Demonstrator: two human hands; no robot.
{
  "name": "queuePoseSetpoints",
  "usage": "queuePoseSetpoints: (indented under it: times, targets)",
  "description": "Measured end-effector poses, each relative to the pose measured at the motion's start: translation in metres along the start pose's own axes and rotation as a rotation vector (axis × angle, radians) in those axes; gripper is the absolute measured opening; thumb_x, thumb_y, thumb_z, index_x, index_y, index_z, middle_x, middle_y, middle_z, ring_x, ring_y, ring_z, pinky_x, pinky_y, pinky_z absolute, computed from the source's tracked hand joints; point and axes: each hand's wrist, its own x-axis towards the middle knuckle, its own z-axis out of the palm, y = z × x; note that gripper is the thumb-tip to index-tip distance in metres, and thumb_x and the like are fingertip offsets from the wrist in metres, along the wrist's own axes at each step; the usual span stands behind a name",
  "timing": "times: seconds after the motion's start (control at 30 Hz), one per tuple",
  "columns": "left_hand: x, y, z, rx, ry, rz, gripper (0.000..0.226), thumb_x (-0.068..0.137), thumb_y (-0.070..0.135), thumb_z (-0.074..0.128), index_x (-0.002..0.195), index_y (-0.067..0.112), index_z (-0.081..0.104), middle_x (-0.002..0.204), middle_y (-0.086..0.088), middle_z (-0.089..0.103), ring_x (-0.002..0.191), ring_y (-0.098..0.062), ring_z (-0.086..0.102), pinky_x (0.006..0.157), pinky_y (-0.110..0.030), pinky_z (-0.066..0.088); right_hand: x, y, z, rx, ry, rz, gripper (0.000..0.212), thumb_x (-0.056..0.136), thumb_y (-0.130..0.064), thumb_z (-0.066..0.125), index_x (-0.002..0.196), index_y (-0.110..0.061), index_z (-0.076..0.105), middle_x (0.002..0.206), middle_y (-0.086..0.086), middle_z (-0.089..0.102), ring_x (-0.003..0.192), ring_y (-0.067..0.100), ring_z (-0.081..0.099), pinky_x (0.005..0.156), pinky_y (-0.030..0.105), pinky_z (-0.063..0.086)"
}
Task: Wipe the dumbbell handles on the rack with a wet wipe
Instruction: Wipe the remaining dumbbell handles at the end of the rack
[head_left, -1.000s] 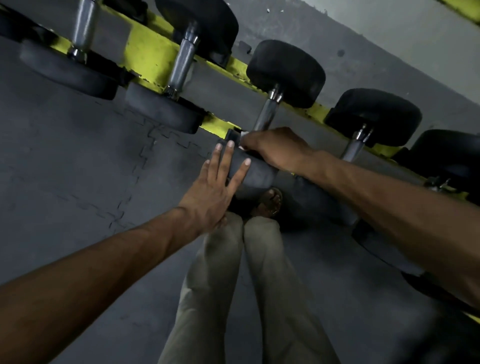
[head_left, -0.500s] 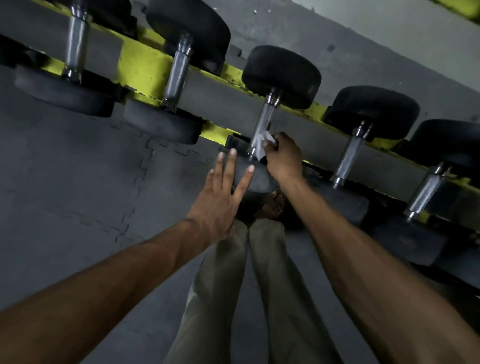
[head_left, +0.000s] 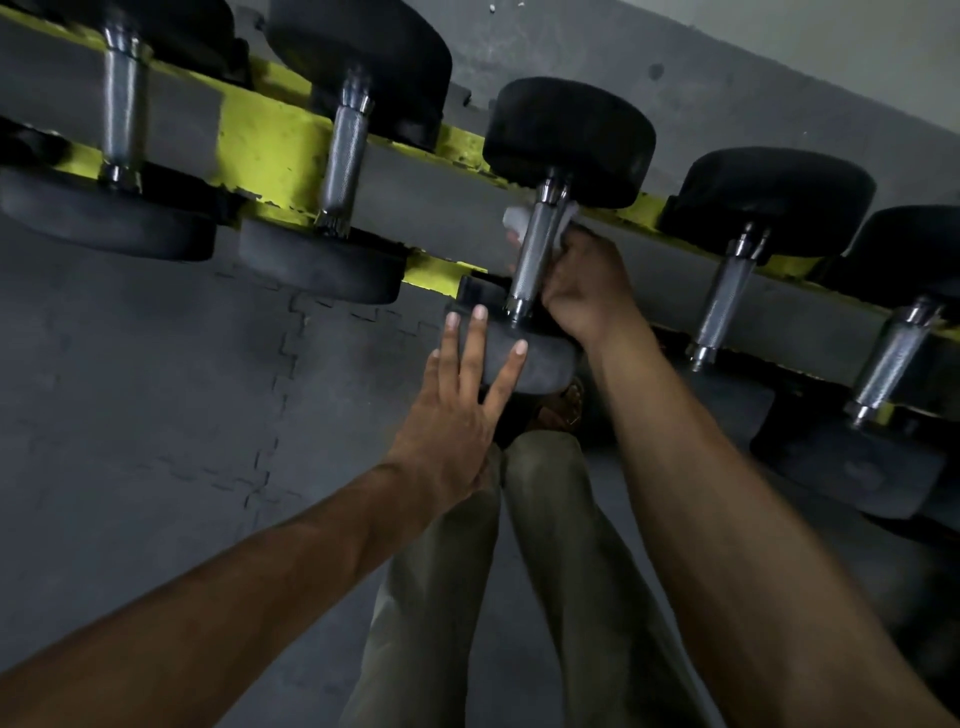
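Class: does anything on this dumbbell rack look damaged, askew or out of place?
Only wear: the yellow paint on the rack is chipped and scuffed along its lower edge, left of the dumbbell being wiped. The dumbbells sit evenly in their slots.

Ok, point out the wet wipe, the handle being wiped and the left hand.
wet wipe (head_left: 515, 218): head view, white fold left of the handle
handle (head_left: 535, 254): head view, knurled middle
left hand (head_left: 452, 421): head view, its back

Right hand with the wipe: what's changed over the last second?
The right hand slid the wet wipe up the handle, from its near end toward the far head. The left hand stayed flat against the near head.
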Motion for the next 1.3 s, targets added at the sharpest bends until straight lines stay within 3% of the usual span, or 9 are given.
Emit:
queuePoseSetpoints:
  times: [0.2, 0.3, 0.37, 0.47, 0.67, 0.83, 0.97, 1.17, 1.3]
  targets:
    - [-0.001, -0.004, 0.001, 0.016, -0.004, 0.022, 0.133, 0.094, 0.062, 0.061, 0.147, 0.008, -0.048, 0.15, -0.04, -0.045, 0.148, -0.061, -0.025, 0.127, -0.062, 0.015, 0.008, -0.015, 0.011, 0.057, -0.037, 0.008, 0.024, 0.094, -0.005, 0.05, 0.115, -0.005, 0.062, 0.111, 0.012, 0.068, 0.098, 0.023, 0.07, 0.096, 0.05, 0.053]
    - [-0.002, -0.004, -0.001, 0.02, -0.004, 0.03, 0.131, 0.095, 0.062, 0.06, 0.147, 0.007, -0.047, 0.15, -0.041, -0.045, 0.149, -0.061, -0.023, 0.127, -0.061, 0.017, 0.011, -0.006, 0.009, -0.109, 0.161, -0.151, 0.021, 0.104, -0.007, 0.049, 0.119, -0.002, 0.064, 0.097, 0.008, 0.069, 0.079, 0.012, 0.072, 0.072, 0.031, 0.058]
    - [-0.002, -0.005, -0.002, 0.028, -0.002, 0.029, 0.129, 0.097, 0.059, 0.058, 0.145, 0.008, -0.049, 0.15, -0.04, -0.045, 0.149, -0.061, -0.024, 0.127, -0.06, 0.017, 0.005, 0.003, 0.007, -0.209, 0.362, -0.313, 0.012, 0.093, -0.019, 0.067, 0.103, -0.014, 0.073, 0.091, 0.003, 0.073, 0.08, 0.016, 0.071, 0.072, 0.034, 0.058]
    - [-0.002, -0.005, -0.002, 0.011, 0.002, 0.023, 0.134, 0.093, 0.06, 0.063, 0.147, 0.009, -0.048, 0.151, -0.039, -0.046, 0.149, -0.06, -0.025, 0.127, -0.06, 0.018, -0.01, 0.008, 0.004, -0.696, 0.499, -0.699, 0.011, 0.086, -0.02, 0.068, 0.094, -0.019, 0.076, 0.096, -0.002, 0.072, 0.089, 0.014, 0.067, 0.085, 0.037, 0.056]
    - [-0.001, -0.004, 0.0, 0.022, 0.015, 0.025, 0.135, 0.091, 0.065, 0.063, 0.15, 0.008, -0.045, 0.151, -0.039, -0.046, 0.149, -0.061, -0.024, 0.127, -0.06, 0.019, -0.017, 0.006, -0.015, -1.737, 0.089, -1.17, 0.039, 0.1, -0.033, 0.039, 0.127, -0.02, 0.064, 0.146, -0.01, 0.054, 0.11, 0.028, 0.063, 0.076, 0.031, 0.051]
    - [-0.002, -0.003, 0.005, 0.037, 0.054, 0.008, 0.131, 0.092, 0.059, 0.064, 0.153, 0.008, -0.04, 0.152, -0.04, -0.043, 0.15, -0.061, -0.022, 0.126, -0.059, 0.021, -0.004, -0.016, -0.01, -2.035, 0.015, -1.059, 0.035, 0.1, -0.031, 0.037, 0.125, -0.021, 0.059, 0.146, -0.007, 0.051, 0.099, 0.033, 0.068, 0.067, 0.037, 0.051]
    - [-0.004, 0.0, -0.001, 0.036, 0.043, -0.018, 0.128, 0.094, 0.054, 0.063, 0.152, 0.008, -0.042, 0.152, -0.039, -0.044, 0.151, -0.06, -0.022, 0.127, -0.058, 0.019, -0.02, -0.01, 0.009, -2.319, -0.573, -0.857, 0.032, 0.102, -0.039, 0.044, 0.1, -0.016, 0.065, 0.109, 0.007, 0.064, 0.095, 0.035, 0.066, 0.065, 0.036, 0.04]
    - [-0.003, 0.004, -0.001, 0.048, 0.019, -0.059, 0.13, 0.095, 0.051, 0.064, 0.148, 0.009, -0.046, 0.151, -0.039, -0.046, 0.151, -0.059, -0.021, 0.128, -0.057, 0.018, -0.01, -0.026, 0.053, -2.675, -0.322, -0.596, 0.025, 0.097, -0.025, 0.053, 0.112, -0.012, 0.069, 0.121, 0.013, 0.067, 0.112, 0.036, 0.064, 0.077, 0.036, 0.047]
    - [-0.002, 0.007, -0.002, 0.054, 0.006, -0.068, 0.136, 0.092, 0.057, 0.068, 0.149, 0.008, -0.045, 0.151, -0.04, -0.045, 0.151, -0.06, -0.02, 0.127, -0.058, 0.019, -0.019, -0.005, 0.071, -2.787, -0.513, -0.262, 0.027, 0.099, -0.018, 0.055, 0.121, -0.01, 0.067, 0.097, 0.007, 0.068, 0.107, 0.033, 0.066, 0.085, 0.043, 0.054]
